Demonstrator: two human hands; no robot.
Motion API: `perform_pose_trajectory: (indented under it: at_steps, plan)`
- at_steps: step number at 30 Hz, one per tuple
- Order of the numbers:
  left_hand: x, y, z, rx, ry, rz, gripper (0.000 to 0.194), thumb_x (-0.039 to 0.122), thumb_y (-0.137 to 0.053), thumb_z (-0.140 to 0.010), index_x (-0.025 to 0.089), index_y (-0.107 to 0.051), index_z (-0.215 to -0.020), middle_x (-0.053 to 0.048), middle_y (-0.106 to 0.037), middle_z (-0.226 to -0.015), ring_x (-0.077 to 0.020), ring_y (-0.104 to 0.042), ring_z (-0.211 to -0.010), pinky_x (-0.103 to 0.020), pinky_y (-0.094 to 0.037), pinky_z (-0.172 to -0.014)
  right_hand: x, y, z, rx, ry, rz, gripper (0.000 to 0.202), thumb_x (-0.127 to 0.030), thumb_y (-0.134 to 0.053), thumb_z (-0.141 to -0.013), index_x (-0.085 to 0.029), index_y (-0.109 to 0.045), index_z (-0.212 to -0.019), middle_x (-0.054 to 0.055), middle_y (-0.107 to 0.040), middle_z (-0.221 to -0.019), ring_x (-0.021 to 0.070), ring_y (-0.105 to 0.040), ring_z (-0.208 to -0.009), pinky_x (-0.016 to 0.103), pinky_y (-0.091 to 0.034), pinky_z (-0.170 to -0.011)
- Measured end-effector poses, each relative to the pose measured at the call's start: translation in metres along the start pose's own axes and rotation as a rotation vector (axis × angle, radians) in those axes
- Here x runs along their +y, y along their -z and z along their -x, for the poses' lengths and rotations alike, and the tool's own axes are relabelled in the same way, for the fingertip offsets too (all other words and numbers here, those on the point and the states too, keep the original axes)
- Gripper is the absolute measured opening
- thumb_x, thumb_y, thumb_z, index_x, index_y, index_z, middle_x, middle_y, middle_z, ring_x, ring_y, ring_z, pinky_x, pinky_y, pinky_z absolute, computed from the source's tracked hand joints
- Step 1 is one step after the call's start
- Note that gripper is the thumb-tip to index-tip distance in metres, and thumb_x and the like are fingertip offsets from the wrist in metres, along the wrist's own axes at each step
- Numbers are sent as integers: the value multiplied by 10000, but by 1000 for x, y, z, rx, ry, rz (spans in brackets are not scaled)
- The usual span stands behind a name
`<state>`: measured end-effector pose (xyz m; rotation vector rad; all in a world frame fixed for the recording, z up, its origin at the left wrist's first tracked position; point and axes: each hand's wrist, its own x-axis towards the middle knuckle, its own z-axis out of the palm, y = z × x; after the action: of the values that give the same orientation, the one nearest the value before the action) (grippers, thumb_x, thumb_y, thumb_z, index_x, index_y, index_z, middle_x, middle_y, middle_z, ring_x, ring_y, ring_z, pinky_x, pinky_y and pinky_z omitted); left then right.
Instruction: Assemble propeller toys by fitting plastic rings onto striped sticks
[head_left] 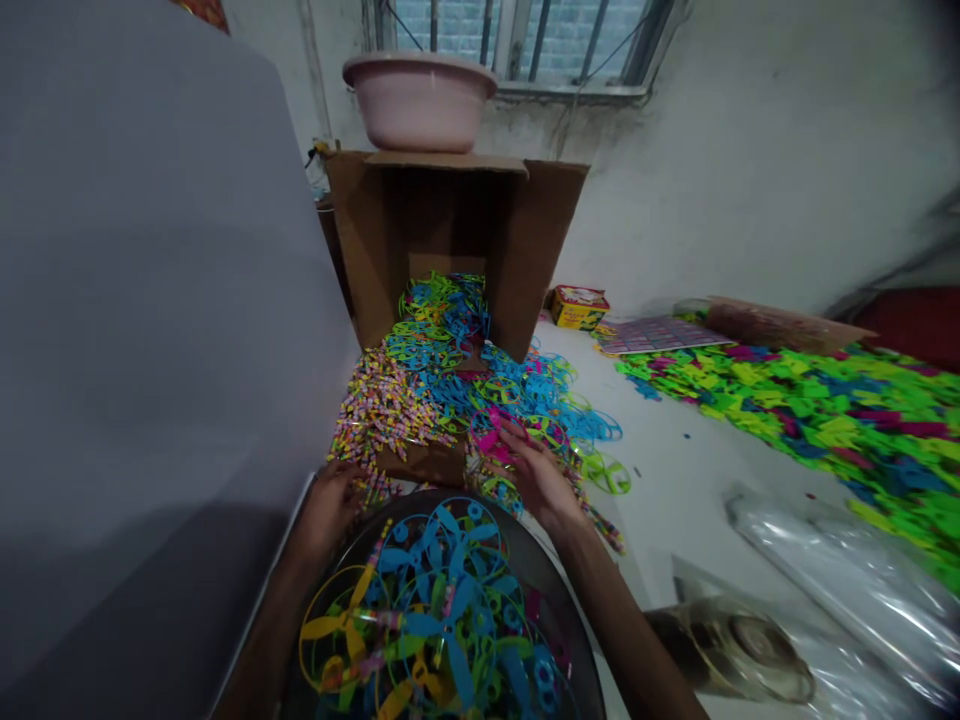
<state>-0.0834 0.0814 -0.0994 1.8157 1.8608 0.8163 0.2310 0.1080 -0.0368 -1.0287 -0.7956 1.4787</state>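
My left hand [335,500] is at the lower edge of a pile of small pink and yellow striped sticks [386,400], its fingers bent at the sticks; what they hold is too small to tell. My right hand [541,478] reaches to the pile of plastic propeller rings [517,385], fingers around a magenta propeller piece [491,437]. Between my forearms stands a dark round basin [574,625] filled with blue, yellow and green propeller rings, round pieces and striped sticks.
An open cardboard box [544,225] lies behind the piles, a pink basin [420,105] on top. A pale panel [165,300] rises at left. At right are a green heap [847,405], a small yellow box [579,308], a tape roll [739,645] and clear plastic bags [847,580].
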Motion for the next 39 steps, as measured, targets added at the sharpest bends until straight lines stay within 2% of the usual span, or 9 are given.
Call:
perform_pose_trajectory:
  at_steps: [4,7,9,12,17,19,23,32,39]
  plan:
    - [52,28,21,178,-63,253,255,424,-646,-830,205,-738,-922,-54,-676,-942,-189,-623,-804,-290,-495,-735,-6,-21,28,9,-117,-210,338,-229,-890,-605,-203,-742,-908,10,-768,-897,147,-713,-793,239,-583,-736]
    - [105,44,46,77,-13,549,260,455,-648,-857,207,-702,-908,-5,-637,-811,-138,-590,-702,-224,-452,-619,-8,-36,47,-41,-156,-250,310,-226,-888,-629,-194,-744,-902,10,-767,-876,130,-706,-757,217,-568,-736]
    - [135,49,61,-11,-24,617,236,435,-659,-869,200,-686,-860,20,-589,-727,-107,-545,-655,-199,-419,-591,-10,-45,59,-103,-145,-214,287,-250,-883,-652,-193,-741,-895,7,-760,-862,128,-695,-750,222,-554,-740]
    - [158,50,74,-1,3,761,226,414,-652,-892,197,-627,-835,56,-535,-608,-73,-433,-516,-187,-346,-495,-13,-53,76,-198,-81,-86,278,-302,-869,-686,-188,-733,-900,5,-742,-854,117,-666,-746,214,-512,-714]
    - [163,52,70,158,-35,964,164,356,-658,-902,228,-611,-993,57,-555,-662,-83,-505,-590,-192,-407,-585,-19,-55,89,-233,-39,78,282,-343,-875,-672,-205,-715,-859,-37,-678,-721,99,-595,-637,217,-454,-637]
    - [165,54,64,137,-39,961,196,348,-680,-884,220,-644,-1028,33,-591,-714,-102,-552,-671,-203,-438,-654,-19,-54,91,-254,-20,125,267,-355,-872,-674,-211,-716,-837,-43,-663,-689,92,-576,-613,209,-434,-610]
    - [171,55,53,152,-46,994,178,363,-664,-885,185,-651,-885,-8,-635,-809,-122,-585,-742,-223,-477,-722,-20,-55,93,-267,34,149,218,-382,-839,-718,-229,-737,-835,-32,-673,-701,96,-584,-603,204,-431,-575]
    - [174,51,55,17,-14,1078,256,399,-679,-862,174,-588,-781,28,-576,-679,-82,-542,-566,-191,-460,-524,-20,-61,98,-255,69,176,155,-358,-838,-725,-224,-782,-778,-8,-700,-694,100,-626,-602,187,-495,-573]
    - [169,48,59,57,-57,1035,270,342,-638,-908,178,-529,-723,37,-553,-647,-70,-539,-593,-186,-448,-594,-14,-72,104,-238,-16,63,199,-386,-837,-718,-217,-782,-807,43,-758,-766,167,-690,-616,260,-562,-581]
